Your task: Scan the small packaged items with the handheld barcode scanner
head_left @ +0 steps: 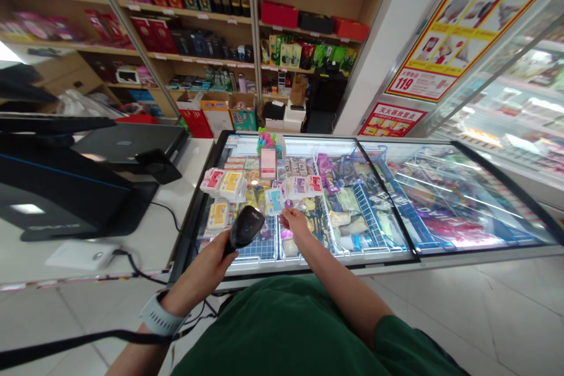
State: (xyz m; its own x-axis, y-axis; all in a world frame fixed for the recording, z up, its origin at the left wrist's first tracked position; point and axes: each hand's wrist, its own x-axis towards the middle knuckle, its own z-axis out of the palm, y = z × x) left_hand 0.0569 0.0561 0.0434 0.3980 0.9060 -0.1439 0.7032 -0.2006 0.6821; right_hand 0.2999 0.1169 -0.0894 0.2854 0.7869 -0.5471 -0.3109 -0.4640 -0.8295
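My left hand (217, 258) is wrapped round the handle of a black handheld scanner (247, 225), its head pointing up and forward over the freezer glass. My right hand (294, 223) has its fingers curled at the lower right edge of a blue-labelled pack (274, 201); whether they grip it is hard to tell. Left of it lie a yellow-labelled pack (231, 183), a red-labelled pack (214, 180) and another yellow-labelled pack (218, 214). To the right are a purple-labelled pack (298, 185) and a red-labelled pack (314, 184).
A chest freezer (370, 266) with a glass top spans the middle and right. On the left counter (163, 229) stand a black terminal (66, 182) and a white device (82, 255). A pink card stand (268, 163) is behind the packs. Cables hang near my left arm.
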